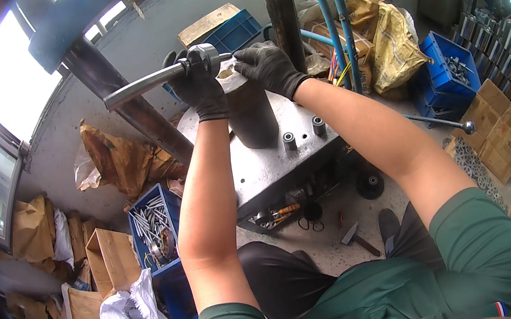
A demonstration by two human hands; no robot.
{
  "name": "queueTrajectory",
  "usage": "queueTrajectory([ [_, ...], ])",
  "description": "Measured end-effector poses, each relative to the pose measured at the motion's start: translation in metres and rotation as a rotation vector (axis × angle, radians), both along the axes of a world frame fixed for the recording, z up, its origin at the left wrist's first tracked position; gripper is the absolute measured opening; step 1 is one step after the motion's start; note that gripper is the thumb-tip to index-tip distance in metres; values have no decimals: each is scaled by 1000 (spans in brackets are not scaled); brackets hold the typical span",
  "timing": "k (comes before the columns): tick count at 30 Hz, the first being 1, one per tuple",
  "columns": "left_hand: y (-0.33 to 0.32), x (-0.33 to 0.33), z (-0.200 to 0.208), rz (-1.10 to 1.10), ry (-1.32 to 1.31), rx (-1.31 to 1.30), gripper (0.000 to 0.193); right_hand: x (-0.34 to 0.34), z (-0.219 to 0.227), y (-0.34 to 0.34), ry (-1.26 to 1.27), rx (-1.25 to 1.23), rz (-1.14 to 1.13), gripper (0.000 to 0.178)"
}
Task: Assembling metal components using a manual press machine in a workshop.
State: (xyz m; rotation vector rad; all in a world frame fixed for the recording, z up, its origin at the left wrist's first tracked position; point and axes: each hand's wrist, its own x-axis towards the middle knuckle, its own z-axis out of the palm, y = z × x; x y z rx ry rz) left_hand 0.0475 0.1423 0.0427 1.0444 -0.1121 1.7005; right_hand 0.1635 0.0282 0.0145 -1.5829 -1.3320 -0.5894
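My left hand point(198, 89), in a black glove, is wrapped round a steel shaft point(144, 86) with a thick round collar point(207, 58). The shaft lies nearly level, its long end pointing left and its thin short end pointing right. My right hand point(269, 67), gloved too, is at the thin end with its fingers drawn together; what they pinch, if anything, is hidden. Both hands are over a dark upright cylinder point(252, 117) with a hollow in its top. It stands on a metal press table point(251, 176). Two small steel bushings point(290, 141) stand on the table to its right.
Thick steel columns point(130, 105) rise left and behind. A blue bin of metal pins point(155, 229) is at left, stacked blue crates point(445, 71) at right. A lever with a ball end point(468, 127) sticks out right. A hammer point(358, 239) lies on the floor.
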Motion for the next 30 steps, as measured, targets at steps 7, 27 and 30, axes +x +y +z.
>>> queueTrajectory([
  [7,6,-9,0,-55,32,-29,39,-13,21,-5,-22,-194,-66,53],
  [27,-14,6,75,342,888,121,29,-17,59,-191,-656,-666,118,19],
  [30,-15,8,78,378,910,61,19,-11,67,-279,-710,-797,86,11],
])
